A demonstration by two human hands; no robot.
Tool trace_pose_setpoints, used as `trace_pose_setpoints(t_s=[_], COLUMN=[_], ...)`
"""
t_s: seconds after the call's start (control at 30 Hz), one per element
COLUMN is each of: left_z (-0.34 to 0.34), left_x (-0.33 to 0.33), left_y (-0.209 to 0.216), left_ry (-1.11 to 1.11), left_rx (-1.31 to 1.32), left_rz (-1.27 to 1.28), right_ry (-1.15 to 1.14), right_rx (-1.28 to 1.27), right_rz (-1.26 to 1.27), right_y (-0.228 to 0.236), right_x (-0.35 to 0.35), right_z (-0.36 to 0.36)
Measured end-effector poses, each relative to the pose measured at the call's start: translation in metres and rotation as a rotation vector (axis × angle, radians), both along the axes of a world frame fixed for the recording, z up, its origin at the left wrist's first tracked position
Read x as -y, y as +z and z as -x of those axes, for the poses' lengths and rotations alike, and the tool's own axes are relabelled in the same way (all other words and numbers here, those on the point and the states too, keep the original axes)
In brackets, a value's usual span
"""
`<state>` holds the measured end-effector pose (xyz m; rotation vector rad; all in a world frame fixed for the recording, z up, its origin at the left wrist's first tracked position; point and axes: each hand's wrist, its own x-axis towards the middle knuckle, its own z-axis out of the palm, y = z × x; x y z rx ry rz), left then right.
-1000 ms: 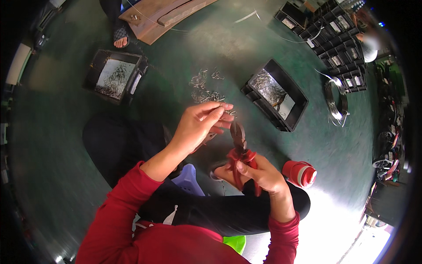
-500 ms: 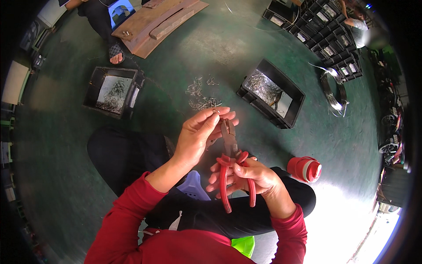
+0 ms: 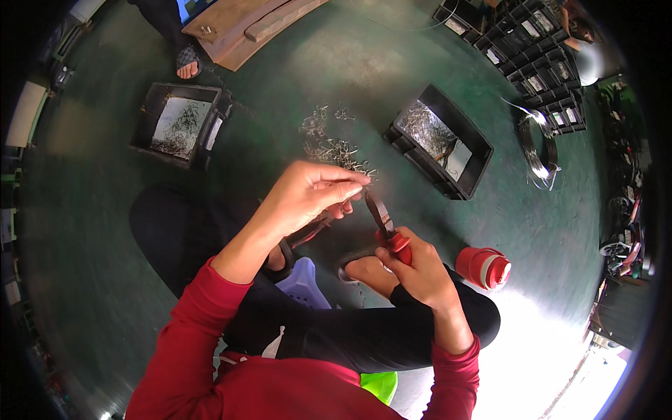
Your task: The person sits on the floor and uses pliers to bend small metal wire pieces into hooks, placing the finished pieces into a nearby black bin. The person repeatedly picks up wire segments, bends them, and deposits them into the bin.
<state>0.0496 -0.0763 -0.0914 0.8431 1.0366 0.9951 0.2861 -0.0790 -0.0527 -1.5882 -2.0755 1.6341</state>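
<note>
My left hand (image 3: 308,196) is closed in a pinch, thumb against forefinger, on a small wire piece that is mostly hidden by the fingertips. My right hand (image 3: 423,273) is wrapped round the red grips of a pair of pliers (image 3: 382,218). The dark jaws point up and away from me, their tips right at my left fingertips; whether they touch the wire cannot be seen. Just beyond my hands, a loose pile of small bent wire pieces (image 3: 332,150) lies on the green floor, with smaller clusters farther off.
Black bins with metal pieces stand at left (image 3: 217,129) and right (image 3: 483,157). A wire coil (image 3: 537,147) lies near stacked black crates (image 3: 539,63). A red jug (image 3: 483,268) stands by my right knee. Wooden boards (image 3: 238,35) and another person's foot (image 3: 187,68) are at far left.
My right hand has turned the pliers, so their grips, spread and fully visible before, are now mostly inside my fist. The jaws have come to my left fingertips, which have shifted slightly right.
</note>
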Motion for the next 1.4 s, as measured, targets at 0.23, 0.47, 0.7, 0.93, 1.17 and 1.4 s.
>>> trace_pose_setpoints(t_s=[0.23,0.47,0.7,0.93,1.17,1.4], left_z=[-0.013,-0.012,-0.008,-0.011,-0.023,-0.028], left_x=[0.009,0.008,0.007,0.008,0.016,0.022], left_y=[0.005,0.006,0.007,0.007,0.008,0.005], left_ry=[0.009,-0.056,-0.087,-0.09,-0.02,0.086], left_rx=[-0.158,-0.059,0.041,-0.008,-0.196,-0.241], left_rz=[-0.12,-0.061,0.009,-0.022,-0.15,-0.226], right_ry=[-0.043,-0.069,-0.069,-0.044,-0.058,-0.077], right_rx=[-0.047,-0.233,-0.221,-0.135,-0.068,-0.06], right_rz=[0.22,0.313,0.311,0.24,-0.192,-0.328], right_y=[0.003,-0.006,-0.007,-0.004,-0.018,-0.033], right_x=[-0.006,-0.005,-0.005,-0.005,0.0,0.001], right_z=[-0.003,-0.004,-0.004,-0.004,0.0,0.001])
